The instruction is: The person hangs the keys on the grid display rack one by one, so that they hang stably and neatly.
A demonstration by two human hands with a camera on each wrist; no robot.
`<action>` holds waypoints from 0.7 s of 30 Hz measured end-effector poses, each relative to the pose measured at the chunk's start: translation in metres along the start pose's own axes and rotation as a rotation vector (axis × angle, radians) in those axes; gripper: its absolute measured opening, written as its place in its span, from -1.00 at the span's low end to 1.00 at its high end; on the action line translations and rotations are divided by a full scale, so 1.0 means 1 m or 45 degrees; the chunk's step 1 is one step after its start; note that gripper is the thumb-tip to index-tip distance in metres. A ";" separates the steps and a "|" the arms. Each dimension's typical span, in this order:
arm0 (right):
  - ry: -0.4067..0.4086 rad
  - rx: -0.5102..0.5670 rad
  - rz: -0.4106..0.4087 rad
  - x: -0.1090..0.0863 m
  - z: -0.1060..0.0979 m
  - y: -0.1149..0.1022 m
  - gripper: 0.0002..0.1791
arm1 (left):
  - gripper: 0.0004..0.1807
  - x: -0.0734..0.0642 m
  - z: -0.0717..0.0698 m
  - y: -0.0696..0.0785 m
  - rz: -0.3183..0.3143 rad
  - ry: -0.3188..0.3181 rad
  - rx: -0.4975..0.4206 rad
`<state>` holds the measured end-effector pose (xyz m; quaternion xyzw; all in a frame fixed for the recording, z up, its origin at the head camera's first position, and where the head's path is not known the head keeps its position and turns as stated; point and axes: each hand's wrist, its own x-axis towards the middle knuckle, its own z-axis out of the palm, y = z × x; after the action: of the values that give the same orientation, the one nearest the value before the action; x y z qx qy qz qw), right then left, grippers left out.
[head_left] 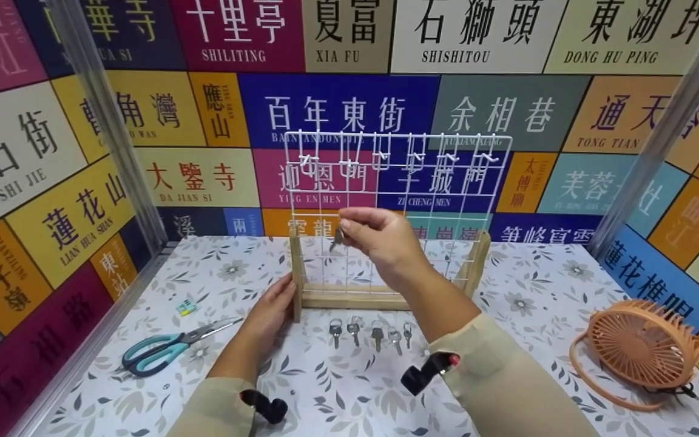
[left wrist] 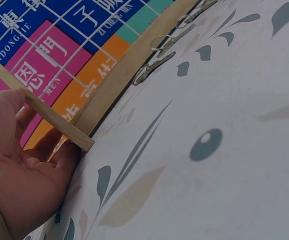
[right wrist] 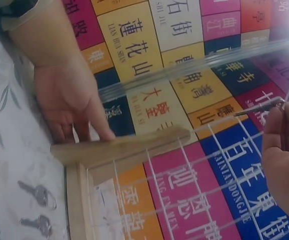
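A white wire grid rack (head_left: pixel 398 194) with a wooden base stands upright on the table, with small white hooks (head_left: pixel 415 161) along its top. My right hand (head_left: pixel 389 243) is raised before the grid's left half and pinches a key (head_left: pixel 336 238) between thumb and fingertips; the key hangs tip down. In the right wrist view, the key (right wrist: pixel 257 108) sticks out from the fingers. My left hand (head_left: pixel 270 312) holds the rack's left wooden post (left wrist: pixel 59 121), thumb on one side and fingers behind. Several keys on rings (head_left: pixel 377 335) lie in a row before the base.
Scissors with teal handles (head_left: pixel 155 355) lie on the left, beside a small green and yellow packet (head_left: pixel 186 307). An orange fan (head_left: pixel 644 346) stands at the right. Behind the floral-covered table (head_left: pixel 349 388) rises a wall of coloured sign panels (head_left: pixel 337 103).
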<state>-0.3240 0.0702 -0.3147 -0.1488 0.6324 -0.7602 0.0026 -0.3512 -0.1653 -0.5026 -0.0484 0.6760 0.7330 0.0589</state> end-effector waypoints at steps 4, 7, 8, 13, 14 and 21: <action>0.063 0.183 -0.028 0.009 0.021 -0.008 -0.68 | -0.37 -0.002 0.000 0.001 -0.025 0.011 0.014; 0.086 0.297 -0.040 0.014 0.034 -0.013 -0.69 | -0.38 -0.003 0.000 0.001 -0.030 0.014 0.024; 0.087 0.325 -0.043 0.015 0.038 -0.015 -0.69 | -0.38 -0.003 0.000 0.001 -0.027 0.013 0.023; 0.056 0.409 -0.060 0.019 0.054 -0.024 -0.71 | -0.38 -0.003 0.001 0.001 -0.018 0.000 0.006; 0.049 0.422 -0.061 0.019 0.057 -0.026 -0.72 | -0.38 -0.003 0.001 0.001 -0.024 0.001 0.004; 0.049 0.523 -0.082 0.019 0.071 -0.033 -0.72 | -0.36 -0.002 0.000 0.002 -0.047 -0.001 0.023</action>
<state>-0.3198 0.0049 -0.2675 -0.1506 0.4590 -0.8756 -0.0037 -0.3497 -0.1658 -0.5008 -0.0601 0.6814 0.7258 0.0729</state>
